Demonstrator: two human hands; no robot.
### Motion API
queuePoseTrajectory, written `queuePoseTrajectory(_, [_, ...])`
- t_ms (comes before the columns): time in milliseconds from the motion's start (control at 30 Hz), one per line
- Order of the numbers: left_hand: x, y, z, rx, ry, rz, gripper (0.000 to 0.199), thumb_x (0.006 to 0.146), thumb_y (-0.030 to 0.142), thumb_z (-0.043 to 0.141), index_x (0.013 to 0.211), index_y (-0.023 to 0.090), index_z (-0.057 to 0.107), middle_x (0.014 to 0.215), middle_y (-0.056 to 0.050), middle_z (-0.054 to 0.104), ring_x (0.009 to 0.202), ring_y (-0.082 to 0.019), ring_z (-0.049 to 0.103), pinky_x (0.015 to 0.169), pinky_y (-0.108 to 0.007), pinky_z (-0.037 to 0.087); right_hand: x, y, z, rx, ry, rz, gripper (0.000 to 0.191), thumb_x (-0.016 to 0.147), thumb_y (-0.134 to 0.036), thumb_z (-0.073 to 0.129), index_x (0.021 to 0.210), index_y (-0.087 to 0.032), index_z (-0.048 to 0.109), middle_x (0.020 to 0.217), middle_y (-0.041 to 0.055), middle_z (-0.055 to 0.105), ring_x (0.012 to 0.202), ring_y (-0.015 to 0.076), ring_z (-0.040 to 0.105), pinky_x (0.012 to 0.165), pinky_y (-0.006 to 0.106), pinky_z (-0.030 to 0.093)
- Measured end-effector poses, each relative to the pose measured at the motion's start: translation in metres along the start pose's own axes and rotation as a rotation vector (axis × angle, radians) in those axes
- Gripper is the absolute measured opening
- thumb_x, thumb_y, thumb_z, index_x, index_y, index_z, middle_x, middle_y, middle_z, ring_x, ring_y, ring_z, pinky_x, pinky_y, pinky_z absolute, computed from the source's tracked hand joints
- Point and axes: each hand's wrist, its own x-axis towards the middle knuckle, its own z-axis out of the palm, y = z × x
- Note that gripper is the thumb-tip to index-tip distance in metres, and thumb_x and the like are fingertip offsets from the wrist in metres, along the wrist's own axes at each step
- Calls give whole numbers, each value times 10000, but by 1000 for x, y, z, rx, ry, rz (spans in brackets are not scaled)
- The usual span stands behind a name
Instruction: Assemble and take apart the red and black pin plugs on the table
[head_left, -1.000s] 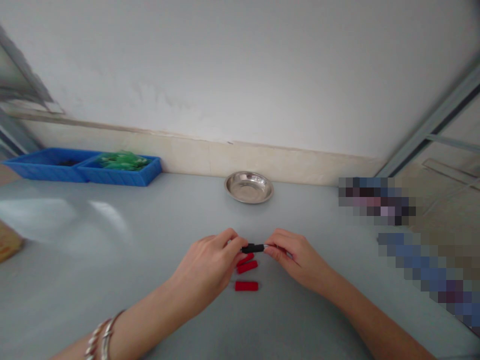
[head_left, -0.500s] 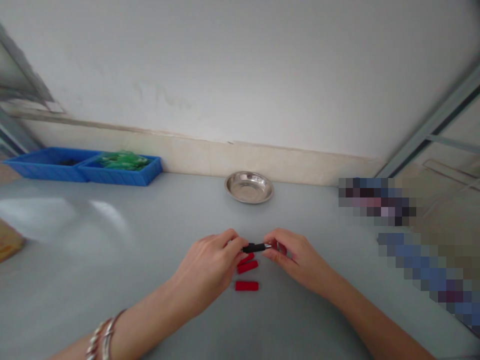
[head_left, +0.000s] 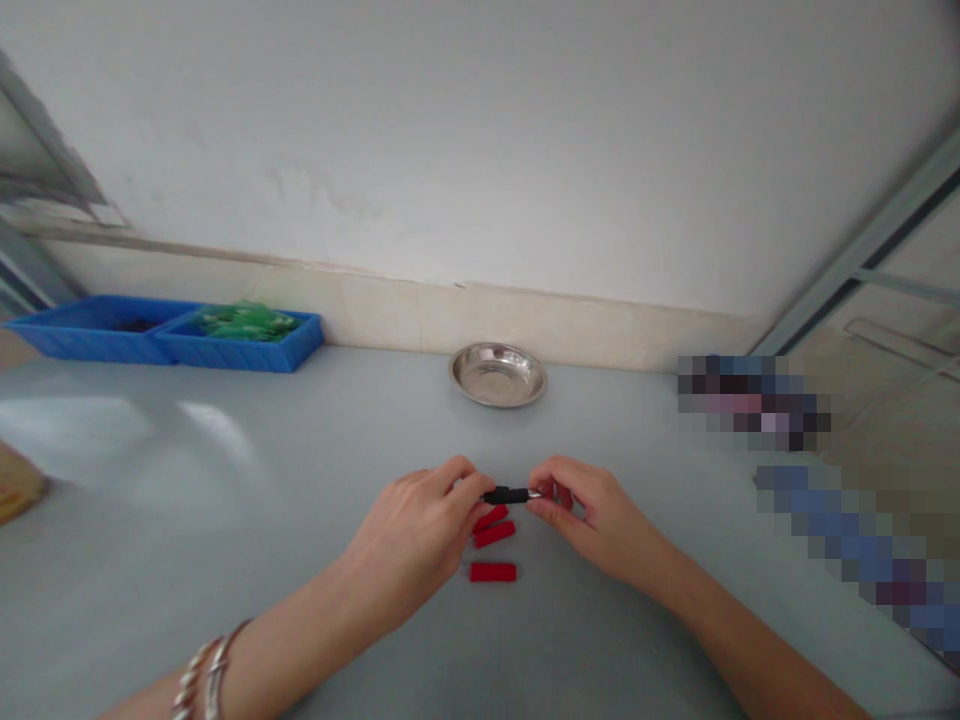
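Note:
My left hand (head_left: 431, 515) is closed round the left end of a slim black pen-like object (head_left: 506, 495), held level a little above the table. At its right end, a small silver tip lies between the thumb and fingers of my right hand (head_left: 581, 505). Part of the left end is hidden by my left fingers. Below, on the table, lie three short red bar-shaped pieces; the nearest red piece (head_left: 493, 572) lies apart, while the second red piece (head_left: 495, 534) and the topmost one sit close together, partly behind my left hand.
A round steel dish (head_left: 498, 376) stands near the wall, beyond my hands. At the back left are two blue trays; the right blue tray (head_left: 292, 350) holds green plastic-like material (head_left: 247, 322). A yellowish object (head_left: 19, 482) shows at the left edge. Blurred patches cover the right side.
The black object's silver tip has come slightly closer to my right fingertips, and the object lies more level. Both hands are almost where they were.

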Motion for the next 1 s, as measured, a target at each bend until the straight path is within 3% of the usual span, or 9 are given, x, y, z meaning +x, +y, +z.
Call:
queuePoseTrajectory(167, [0, 1, -2, -6, -4, -6, 233, 879, 135, 380, 1010, 181, 567, 963, -50, 612, 814, -184, 623, 712, -287, 489, 0, -1, -1, -2, -12, 27, 178, 862, -335, 507, 873, -165, 555, 729, 3, 559, 649, 119, 490, 599, 220, 364])
queuePoseTrajectory(367, [0, 1, -1, 2, 8, 0, 233, 881, 148, 386, 1022, 198, 564, 955, -43, 610, 787, -170, 623, 698, -271, 487, 1, -5, -2, -33, -24, 10, 281, 921, -288, 397, 751, -155, 577, 682, 11, 548, 644, 123, 494, 605, 225, 364])
queuePoseTrajectory(667, [-1, 0, -2, 14, -19, -10, 256, 870, 105, 386, 1035, 183, 566, 962, -52, 606, 787, -185, 621, 692, -291, 487, 4, -4, -3, -25, -3, 4, 125, 858, -228, 509, 772, -159, 568, 701, 3, 564, 624, 112, 488, 590, 215, 370])
queuePoseTrajectory(1000, [0, -1, 0, 29, 16, -10, 214, 869, 125, 419, 997, 184, 580, 937, -49, 626, 793, -194, 638, 689, -296, 501, 16, -11, -16, -181, -173, 4, 109, 849, -222, 527, 808, -153, 601, 739, 20, 590, 663, 132, 509, 636, 249, 387])
